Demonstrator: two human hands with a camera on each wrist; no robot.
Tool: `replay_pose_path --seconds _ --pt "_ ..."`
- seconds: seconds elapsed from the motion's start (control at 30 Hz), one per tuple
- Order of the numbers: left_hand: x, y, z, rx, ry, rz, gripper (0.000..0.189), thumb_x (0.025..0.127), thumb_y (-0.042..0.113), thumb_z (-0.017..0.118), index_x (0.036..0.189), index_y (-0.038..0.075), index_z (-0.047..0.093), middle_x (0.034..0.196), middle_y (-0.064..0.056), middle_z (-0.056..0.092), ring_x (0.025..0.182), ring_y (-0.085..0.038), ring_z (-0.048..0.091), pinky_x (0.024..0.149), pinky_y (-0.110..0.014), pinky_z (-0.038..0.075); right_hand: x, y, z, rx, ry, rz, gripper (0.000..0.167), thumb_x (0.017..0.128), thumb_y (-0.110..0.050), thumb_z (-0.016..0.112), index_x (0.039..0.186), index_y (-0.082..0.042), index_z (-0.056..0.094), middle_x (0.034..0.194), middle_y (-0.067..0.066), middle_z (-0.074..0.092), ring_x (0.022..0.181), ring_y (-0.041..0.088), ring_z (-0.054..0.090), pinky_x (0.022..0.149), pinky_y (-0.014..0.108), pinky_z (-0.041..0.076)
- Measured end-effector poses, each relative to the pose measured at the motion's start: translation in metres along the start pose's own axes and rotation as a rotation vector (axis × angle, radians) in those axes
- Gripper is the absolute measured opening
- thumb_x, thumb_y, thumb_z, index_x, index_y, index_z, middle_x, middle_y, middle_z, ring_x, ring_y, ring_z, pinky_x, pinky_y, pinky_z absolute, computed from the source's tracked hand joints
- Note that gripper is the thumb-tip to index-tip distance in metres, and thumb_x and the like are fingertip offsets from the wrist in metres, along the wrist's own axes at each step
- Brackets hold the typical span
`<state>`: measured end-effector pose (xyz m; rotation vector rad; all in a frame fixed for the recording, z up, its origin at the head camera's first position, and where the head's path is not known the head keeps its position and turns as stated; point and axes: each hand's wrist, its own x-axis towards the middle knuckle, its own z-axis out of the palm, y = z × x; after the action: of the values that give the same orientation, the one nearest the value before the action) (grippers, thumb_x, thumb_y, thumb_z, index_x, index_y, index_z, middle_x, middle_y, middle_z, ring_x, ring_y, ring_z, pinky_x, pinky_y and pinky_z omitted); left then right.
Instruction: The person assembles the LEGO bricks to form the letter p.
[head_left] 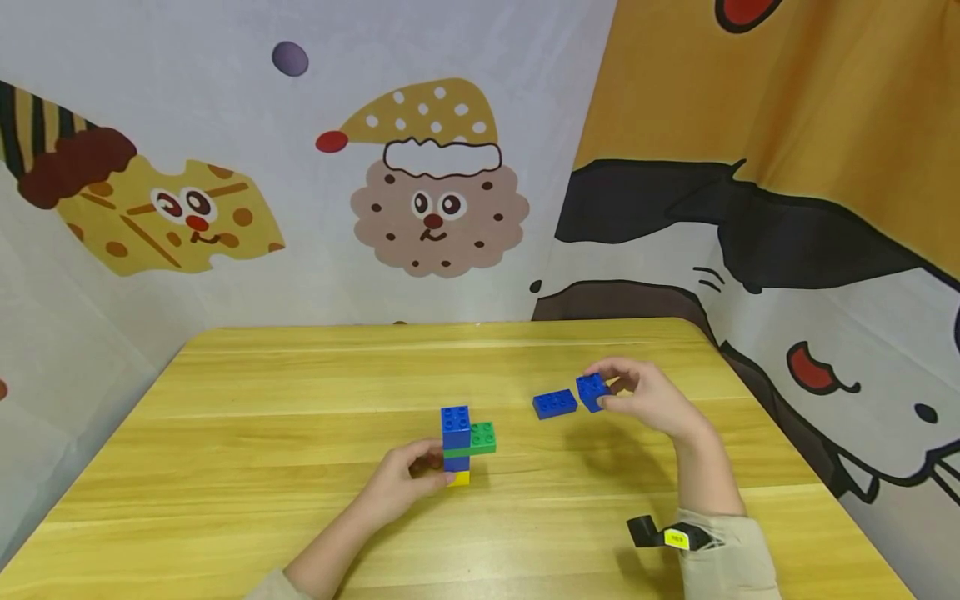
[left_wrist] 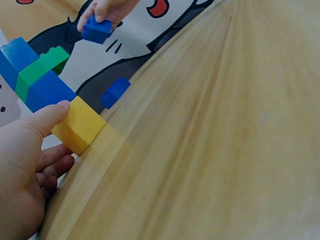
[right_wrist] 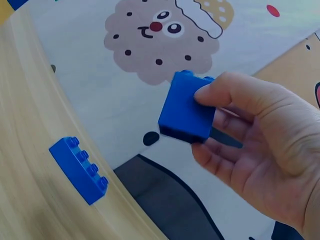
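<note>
A small tower of stacked toy bricks [head_left: 456, 429] stands upright on the table. Its bottom brick is yellow [left_wrist: 82, 127], with a blue one above, then a green brick [head_left: 483, 437] jutting to the right, and a tall blue brick on top. My left hand [head_left: 401, 482] grips the tower low down, its thumb against the yellow brick. Raised above the table, my right hand [head_left: 647, 398] pinches a blue brick [right_wrist: 186, 107] between thumb and fingers. Just left of it, a longer blue brick [head_left: 555, 404] lies studs up on the table.
The wooden table [head_left: 300, 375] reaches back to a cartoon-printed cloth [head_left: 300, 208]. A black strap with a yellow label [head_left: 677, 539] sits at my right sleeve.
</note>
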<state>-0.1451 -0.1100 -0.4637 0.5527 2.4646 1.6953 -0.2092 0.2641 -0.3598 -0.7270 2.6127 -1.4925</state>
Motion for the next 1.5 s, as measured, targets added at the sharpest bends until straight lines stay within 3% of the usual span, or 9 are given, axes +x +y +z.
replay_pose_path --seconds 0.3,0.87,1.3,1.5 --pt "-0.001 0.002 0.0 -0.012 0.003 -0.001 0.041 0.084 0.024 0.075 0.12 0.007 0.063 0.103 -0.001 0.066 0.095 -0.02 0.057 0.079 -0.031 0.046 0.002 -0.013 0.01 0.053 0.07 -0.112 0.033 0.086 -0.001 0.069 0.118 0.0 0.061 0.108 0.015 0.063 0.093 0.034 0.06 0.078 0.029 0.051" --pt "0.0 0.002 0.0 0.008 0.03 0.0 0.043 0.082 0.025 0.077 0.12 0.007 0.063 0.101 0.0 0.065 0.096 -0.02 0.057 0.082 -0.035 0.045 0.008 -0.029 0.027 0.124 0.063 -0.164 0.033 0.087 0.002 0.068 0.119 0.001 0.059 0.11 0.015 0.063 0.094 0.029 0.061 0.079 0.031 0.052" --pt "0.002 0.016 0.003 -0.045 0.206 -0.004 0.052 0.079 0.021 0.08 0.127 0.013 0.06 0.103 0.001 0.061 0.095 -0.023 0.051 0.082 -0.041 0.041 0.015 -0.038 0.047 0.114 0.007 -0.192 0.034 0.085 0.002 0.07 0.116 -0.002 0.061 0.111 0.014 0.062 0.092 0.03 0.06 0.078 0.033 0.051" --pt "0.004 0.023 0.006 -0.112 0.237 0.064 0.051 0.081 0.013 0.078 0.127 0.007 0.059 0.103 -0.002 0.062 0.099 -0.025 0.052 0.086 -0.04 0.041 0.017 -0.039 0.056 0.129 -0.007 -0.193 0.034 0.083 0.004 0.071 0.115 -0.004 0.062 0.111 0.012 0.062 0.091 0.028 0.06 0.077 0.035 0.052"
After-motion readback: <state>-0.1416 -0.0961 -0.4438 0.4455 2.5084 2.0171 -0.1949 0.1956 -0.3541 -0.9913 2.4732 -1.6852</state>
